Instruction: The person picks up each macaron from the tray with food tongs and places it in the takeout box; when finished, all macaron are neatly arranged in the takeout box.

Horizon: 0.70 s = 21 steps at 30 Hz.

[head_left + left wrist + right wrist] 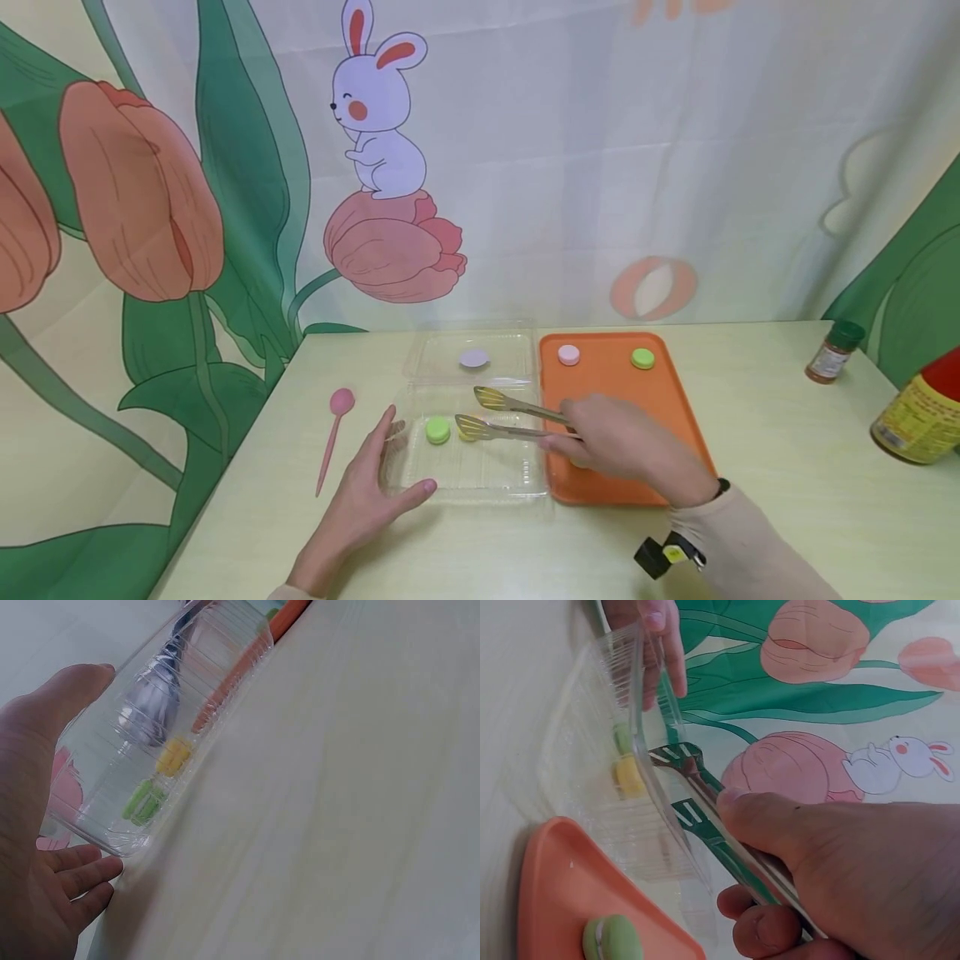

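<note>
A clear plastic box (pixel 480 479) lies with its lid folded back. Inside sit a green macaron (pixel 437 431) and a yellow macaron (pixel 174 756), side by side. My right hand (pixel 618 437) grips metal tongs (pixel 727 855); their slotted tips stand apart over the box, near the yellow macaron, with nothing visibly pinched. At the box's left end is my left hand (pixel 375 492), thumb and fingers spread around the corner. An orange tray (pixel 618 392) right of the box bears a pink macaron (pixel 568 355) and a green macaron (pixel 642 358); another piece is mostly hidden under my right hand.
A pink spoon (pixel 341 404) lies left of the box. On the right stand a small green-capped jar (pixel 831 354) and a larger yellow-labelled jar (pixel 918 417). The lid bears a pale round sticker (pixel 474 358). A printed curtain (pixel 540 167) hangs behind the table.
</note>
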### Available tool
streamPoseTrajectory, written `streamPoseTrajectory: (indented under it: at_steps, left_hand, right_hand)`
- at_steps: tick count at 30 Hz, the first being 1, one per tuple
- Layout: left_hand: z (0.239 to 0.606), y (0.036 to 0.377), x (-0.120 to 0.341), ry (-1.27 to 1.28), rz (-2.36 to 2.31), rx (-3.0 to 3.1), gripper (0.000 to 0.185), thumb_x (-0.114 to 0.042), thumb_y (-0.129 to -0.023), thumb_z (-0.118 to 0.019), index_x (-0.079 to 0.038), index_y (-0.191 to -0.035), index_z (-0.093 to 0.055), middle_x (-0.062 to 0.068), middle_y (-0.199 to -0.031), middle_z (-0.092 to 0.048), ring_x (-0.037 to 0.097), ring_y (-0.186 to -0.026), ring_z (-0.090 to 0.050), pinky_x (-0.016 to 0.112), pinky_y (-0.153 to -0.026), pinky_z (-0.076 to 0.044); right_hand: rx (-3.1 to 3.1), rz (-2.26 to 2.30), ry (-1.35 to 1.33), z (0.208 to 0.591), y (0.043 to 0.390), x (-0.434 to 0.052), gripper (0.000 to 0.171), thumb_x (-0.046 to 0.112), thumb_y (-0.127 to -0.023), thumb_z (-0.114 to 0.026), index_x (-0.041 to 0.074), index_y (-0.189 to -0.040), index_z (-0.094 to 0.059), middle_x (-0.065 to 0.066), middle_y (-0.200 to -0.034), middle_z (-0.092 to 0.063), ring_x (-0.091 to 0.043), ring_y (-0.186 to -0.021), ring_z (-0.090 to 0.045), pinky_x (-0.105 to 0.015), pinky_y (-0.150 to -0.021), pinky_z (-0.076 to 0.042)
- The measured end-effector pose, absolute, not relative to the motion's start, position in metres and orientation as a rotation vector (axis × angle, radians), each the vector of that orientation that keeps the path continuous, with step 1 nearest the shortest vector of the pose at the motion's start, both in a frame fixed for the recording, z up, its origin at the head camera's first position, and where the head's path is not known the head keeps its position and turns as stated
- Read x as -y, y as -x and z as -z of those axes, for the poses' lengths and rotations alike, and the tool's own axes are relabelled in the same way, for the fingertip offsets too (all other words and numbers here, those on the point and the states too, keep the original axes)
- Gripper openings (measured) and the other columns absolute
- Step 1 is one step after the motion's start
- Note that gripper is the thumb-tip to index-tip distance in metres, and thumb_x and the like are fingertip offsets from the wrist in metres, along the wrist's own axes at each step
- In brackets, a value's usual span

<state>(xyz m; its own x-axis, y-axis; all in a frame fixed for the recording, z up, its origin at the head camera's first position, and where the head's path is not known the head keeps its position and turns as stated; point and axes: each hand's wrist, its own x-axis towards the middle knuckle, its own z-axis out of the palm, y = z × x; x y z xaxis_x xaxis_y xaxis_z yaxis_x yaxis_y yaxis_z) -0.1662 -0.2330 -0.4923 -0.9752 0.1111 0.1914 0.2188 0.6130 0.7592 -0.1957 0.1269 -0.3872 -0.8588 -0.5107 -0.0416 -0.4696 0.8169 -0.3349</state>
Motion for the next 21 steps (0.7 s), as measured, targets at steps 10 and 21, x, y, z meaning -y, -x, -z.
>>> streamPoseTrajectory:
  at_steps: [10,21]
  left_hand:
    - [0.491,0.165,0.232,0.275,1.309,2.715,0.12,-0.059,-0.076,-0.087,-0.029,-0.167,-0.015,-0.002,-0.16,-0.044,0.023,-0.146,-0.045,0.053,-0.121,-0.034]
    - [0.491,0.166,0.232,0.273,1.28,2.729,0.119,-0.059,-0.077,-0.086,-0.032,-0.167,-0.013,0.002,-0.161,-0.043,0.026,-0.147,-0.044,0.055,-0.121,-0.033]
  right_hand:
    - [-2.902,0.636,0.717,0.379,0.191,-0.164,0.038,0.052,-0.102,-0.061,0.016,-0.095,-0.057,0.005,-0.067,-0.05,-0.009,-0.055,-0.042,-0.026,-0.052,-0.034]
    - [-2.996,0.671,0.624,0.379,0.188,-0.211,0.047,0.063,-0.1,-0.057,0.016,-0.095,-0.055,0.005,-0.065,-0.045,-0.01,-0.056,-0.043,-0.027,-0.051,-0.035]
